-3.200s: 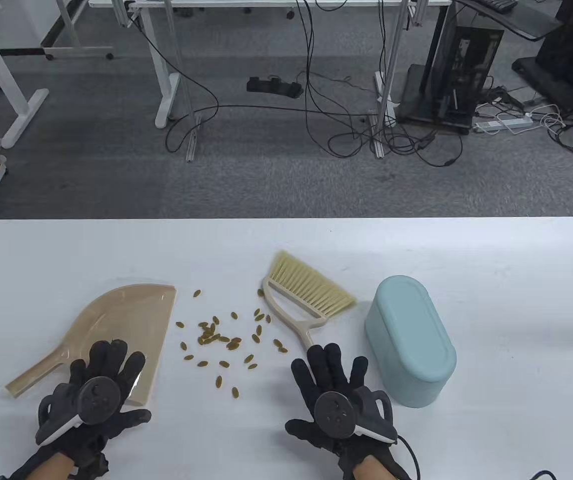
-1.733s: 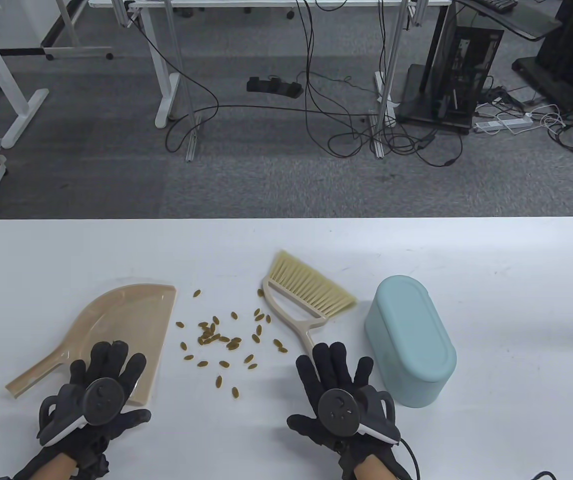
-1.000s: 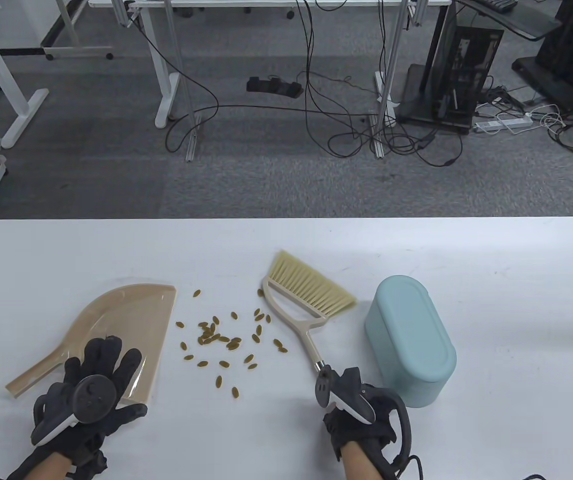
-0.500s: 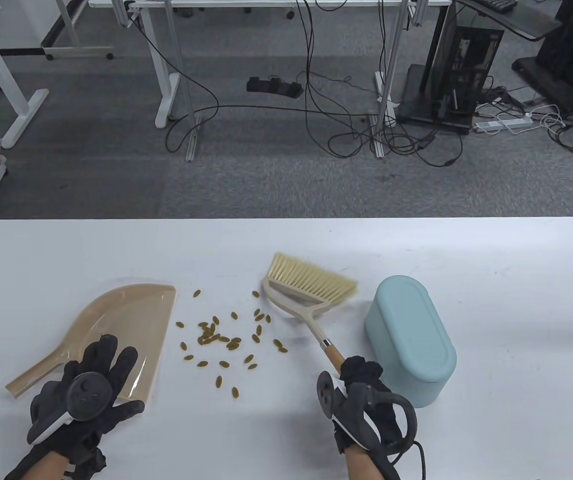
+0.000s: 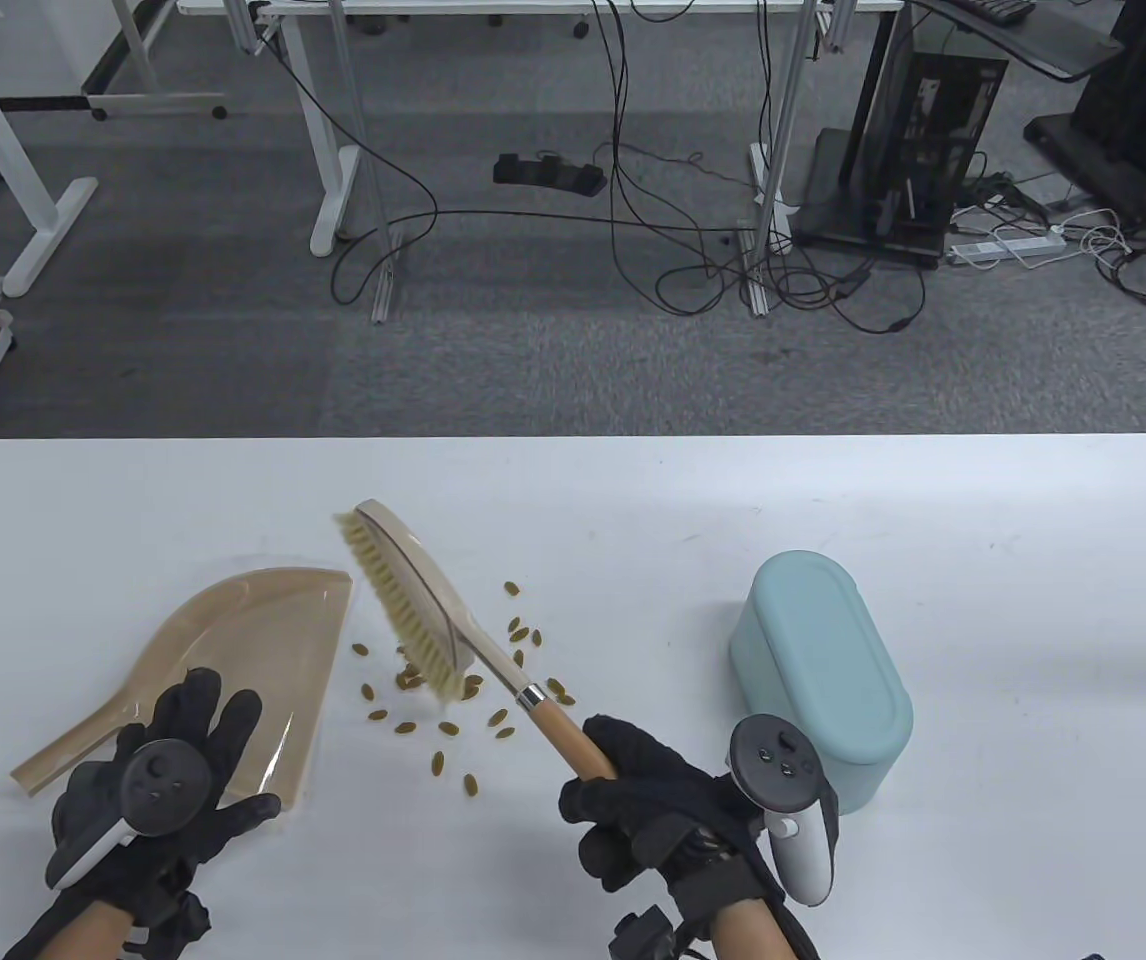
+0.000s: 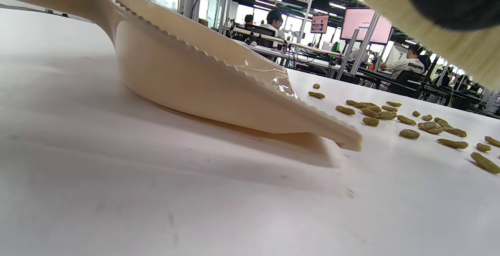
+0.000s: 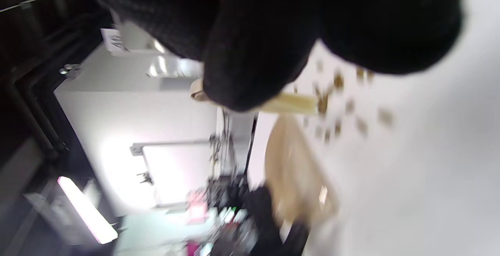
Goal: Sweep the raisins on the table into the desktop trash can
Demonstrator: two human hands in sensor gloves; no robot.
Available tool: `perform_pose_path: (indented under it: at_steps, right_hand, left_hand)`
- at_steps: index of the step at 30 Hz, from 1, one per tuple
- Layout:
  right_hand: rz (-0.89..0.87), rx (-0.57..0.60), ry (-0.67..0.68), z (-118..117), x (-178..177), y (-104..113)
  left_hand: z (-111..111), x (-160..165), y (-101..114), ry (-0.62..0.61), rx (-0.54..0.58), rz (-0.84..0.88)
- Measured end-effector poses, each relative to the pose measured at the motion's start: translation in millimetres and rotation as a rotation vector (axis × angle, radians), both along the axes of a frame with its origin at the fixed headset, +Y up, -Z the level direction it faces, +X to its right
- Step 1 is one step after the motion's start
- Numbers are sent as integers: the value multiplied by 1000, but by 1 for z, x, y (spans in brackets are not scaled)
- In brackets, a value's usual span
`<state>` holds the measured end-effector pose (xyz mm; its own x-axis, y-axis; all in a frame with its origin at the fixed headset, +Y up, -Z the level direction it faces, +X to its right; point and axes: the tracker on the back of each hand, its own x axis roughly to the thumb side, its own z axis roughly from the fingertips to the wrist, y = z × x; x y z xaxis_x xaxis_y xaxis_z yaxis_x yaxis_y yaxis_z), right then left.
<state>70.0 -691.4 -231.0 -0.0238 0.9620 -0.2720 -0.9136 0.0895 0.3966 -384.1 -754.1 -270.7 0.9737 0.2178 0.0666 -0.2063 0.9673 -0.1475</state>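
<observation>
Several raisins (image 5: 448, 690) lie scattered on the white table (image 5: 1033, 560) between a beige dustpan (image 5: 253, 640) and a pale blue trash can (image 5: 818, 675). My right hand (image 5: 648, 800) grips the wooden handle of the small broom (image 5: 423, 610) and holds it tilted, its bristles down among the raisins near the dustpan's lip. My left hand (image 5: 168, 790) lies spread flat over the dustpan's near edge. In the left wrist view the dustpan (image 6: 203, 84) sits on the table with raisins (image 6: 410, 121) beyond its lip. The right wrist view is blurred and shows dark fingers (image 7: 254, 33).
The trash can stands to the right of my right hand, close to the tracker on it. The table's far edge (image 5: 573, 440) runs across the view, with desk legs and cables on the floor beyond.
My right hand closed on the broom handle, lifted the broom and swung it left across the raisins toward the dustpan. One raisin near the broom shifted. My left hand stayed on the dustpan.
</observation>
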Motion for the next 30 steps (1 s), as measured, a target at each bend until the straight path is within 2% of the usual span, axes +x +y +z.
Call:
perform_pose_path:
  at_steps: [4, 8, 10, 15, 20, 22, 23, 26, 30]
  right_hand:
    - [-203, -143, 193, -1, -16, -35]
    - [-203, -246, 216, -3, -22, -57]
    - [-64, -246, 182, -6, -15, -61]
    - [407, -87, 73, -15, 17, -50]
    - [626, -76, 4, -15, 44, -37]
    - [696, -12, -10, -15, 48, -34]
    - [672, 24, -27, -15, 51, -33]
    - [351, 49, -57, -12, 58, -33]
    - [242, 116, 114, -11, 67, -32]
  left_hand:
    - [0, -2, 1, 12, 5, 11]
    - [0, -3, 0, 18, -3, 17]
    - [0, -3, 0, 17, -5, 14]
    - [0, -2, 0, 9, 0, 8]
    - [-1, -2, -4, 12, -18, -6]
    - [-1, -2, -4, 15, -19, -7]
    - [-1, -2, -4, 17, -20, -7]
    - [-1, -2, -4, 23, -20, 0]
    - [-2, -3, -6, 31, -33, 3]
